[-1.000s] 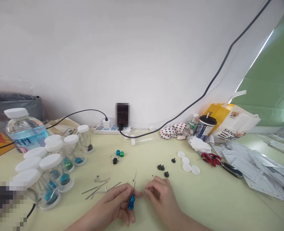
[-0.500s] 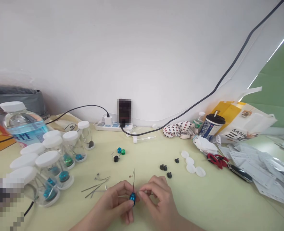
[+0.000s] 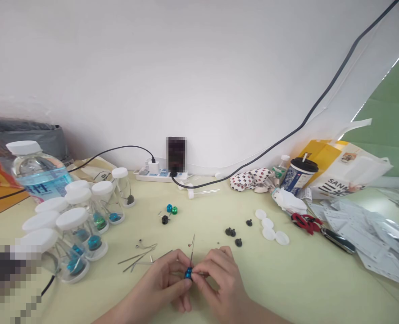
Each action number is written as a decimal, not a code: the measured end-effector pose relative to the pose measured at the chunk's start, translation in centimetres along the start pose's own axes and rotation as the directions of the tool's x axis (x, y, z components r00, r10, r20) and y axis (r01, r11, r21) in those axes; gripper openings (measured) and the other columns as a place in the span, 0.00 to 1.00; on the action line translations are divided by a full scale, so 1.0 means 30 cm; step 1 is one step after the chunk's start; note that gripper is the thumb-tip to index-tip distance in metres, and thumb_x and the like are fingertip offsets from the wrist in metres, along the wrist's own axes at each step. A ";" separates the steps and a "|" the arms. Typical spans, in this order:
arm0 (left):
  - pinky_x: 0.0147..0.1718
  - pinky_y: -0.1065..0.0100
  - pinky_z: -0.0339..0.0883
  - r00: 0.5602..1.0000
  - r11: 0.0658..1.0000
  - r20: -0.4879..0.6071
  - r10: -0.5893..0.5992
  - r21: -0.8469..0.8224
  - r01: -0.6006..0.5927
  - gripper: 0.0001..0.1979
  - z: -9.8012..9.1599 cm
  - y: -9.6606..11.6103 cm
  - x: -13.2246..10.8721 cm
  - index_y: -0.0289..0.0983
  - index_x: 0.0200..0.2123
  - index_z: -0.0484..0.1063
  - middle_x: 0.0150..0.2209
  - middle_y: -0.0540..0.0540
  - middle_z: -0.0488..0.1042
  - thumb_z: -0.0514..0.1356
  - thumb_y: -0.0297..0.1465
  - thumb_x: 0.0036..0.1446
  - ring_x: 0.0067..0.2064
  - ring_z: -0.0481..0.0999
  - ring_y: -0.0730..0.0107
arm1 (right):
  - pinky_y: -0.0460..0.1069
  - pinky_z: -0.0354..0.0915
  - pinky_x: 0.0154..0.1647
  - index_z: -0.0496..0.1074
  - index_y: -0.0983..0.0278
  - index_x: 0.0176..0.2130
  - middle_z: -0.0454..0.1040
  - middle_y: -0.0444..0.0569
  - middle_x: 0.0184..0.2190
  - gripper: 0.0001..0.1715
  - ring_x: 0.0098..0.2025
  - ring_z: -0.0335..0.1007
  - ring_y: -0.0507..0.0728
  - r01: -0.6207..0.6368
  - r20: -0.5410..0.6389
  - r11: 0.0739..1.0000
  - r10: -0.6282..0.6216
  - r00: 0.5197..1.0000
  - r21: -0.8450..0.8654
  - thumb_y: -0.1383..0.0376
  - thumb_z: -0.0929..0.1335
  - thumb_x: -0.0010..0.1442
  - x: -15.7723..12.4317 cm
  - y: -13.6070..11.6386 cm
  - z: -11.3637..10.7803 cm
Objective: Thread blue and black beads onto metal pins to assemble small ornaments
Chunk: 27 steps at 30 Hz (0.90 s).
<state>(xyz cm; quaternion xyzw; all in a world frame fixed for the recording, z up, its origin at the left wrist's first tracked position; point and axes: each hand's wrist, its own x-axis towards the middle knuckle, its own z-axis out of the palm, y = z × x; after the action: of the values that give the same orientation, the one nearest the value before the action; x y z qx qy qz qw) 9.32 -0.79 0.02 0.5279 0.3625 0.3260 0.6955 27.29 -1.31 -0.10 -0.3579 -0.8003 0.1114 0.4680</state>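
Between the thumb and fingers of my left hand is a small shiny blue metal knob, held above the near part of the table. A thin metal rod stands up from it, slightly tilted, with a bent upper end and a tiny reddish bead beside it. My right hand is closed in a pinch, its fingertips at the right side of the knob. Whatever those fingers hold is too small and too covered to name. Left of my left hand lie several loose metal rods, some with bent ends.
Lidded clear jars crowd the left, before a large bottle. Blue, green and black knobs lie mid-table. Black pieces, white discs, red-handled pliers and plastic packets are rightward. A power strip lies by the wall.
My right fingertips have moved left from just beside the blue knob onto its side. The rod now leans a little more to the right. The whole view has shifted slightly.
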 end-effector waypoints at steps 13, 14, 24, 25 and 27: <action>0.26 0.68 0.71 0.996 0.998 -0.071 -0.057 0.001 0.057 0.12 -0.001 0.004 0.001 0.39 0.31 0.62 0.27 0.53 0.74 0.64 0.34 0.53 0.27 0.79 0.69 | 0.50 0.50 0.33 0.69 0.64 0.30 0.66 0.43 0.25 0.07 0.27 0.60 0.51 -0.027 -0.002 0.999 0.026 1.000 -0.019 0.72 0.65 0.59 -0.005 0.004 0.009; 0.26 0.68 0.71 0.996 0.998 -0.069 -0.058 0.004 0.058 0.12 0.001 0.007 0.000 0.39 0.31 0.61 0.25 0.54 0.74 0.64 0.34 0.53 0.27 0.79 0.68 | 0.50 0.50 0.33 0.69 0.64 0.30 0.66 0.43 0.25 0.07 0.27 0.60 0.51 -0.022 0.002 1.000 0.022 1.000 -0.016 0.72 0.65 0.59 -0.005 0.004 0.008; 0.25 0.68 0.71 0.998 1.000 -0.057 -0.018 0.000 0.018 0.12 -0.005 -0.011 0.004 0.39 0.32 0.61 0.21 0.54 0.74 0.64 0.33 0.53 0.25 0.78 0.69 | 0.49 0.51 0.33 0.68 0.64 0.30 0.66 0.43 0.25 0.06 0.27 0.60 0.50 -0.024 0.014 1.000 0.024 1.000 -0.002 0.72 0.65 0.59 -0.001 0.002 0.002; 0.25 0.68 0.71 0.998 1.000 -0.052 -0.017 0.003 0.017 0.12 -0.007 -0.014 0.005 0.39 0.32 0.61 0.21 0.54 0.74 0.64 0.33 0.54 0.25 0.78 0.69 | 0.49 0.52 0.33 0.68 0.64 0.30 0.66 0.43 0.25 0.06 0.27 0.60 0.50 -0.027 0.020 1.000 0.027 0.999 -0.004 0.72 0.65 0.59 -0.001 0.002 0.002; 0.25 0.68 0.71 0.999 1.000 -0.045 -0.022 0.009 0.023 0.12 -0.010 -0.019 0.006 0.39 0.32 0.61 0.20 0.54 0.74 0.63 0.33 0.54 0.24 0.78 0.69 | 0.49 0.52 0.33 0.68 0.64 0.30 0.66 0.43 0.25 0.06 0.27 0.60 0.51 -0.031 0.031 0.999 0.032 0.999 -0.003 0.72 0.65 0.59 -0.002 0.004 0.002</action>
<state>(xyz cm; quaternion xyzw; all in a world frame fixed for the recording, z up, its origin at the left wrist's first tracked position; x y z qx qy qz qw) 9.21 -0.62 -0.60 0.5198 0.3856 0.3280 0.6881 27.30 -1.26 -0.22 -0.3693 -0.8019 0.1231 0.4532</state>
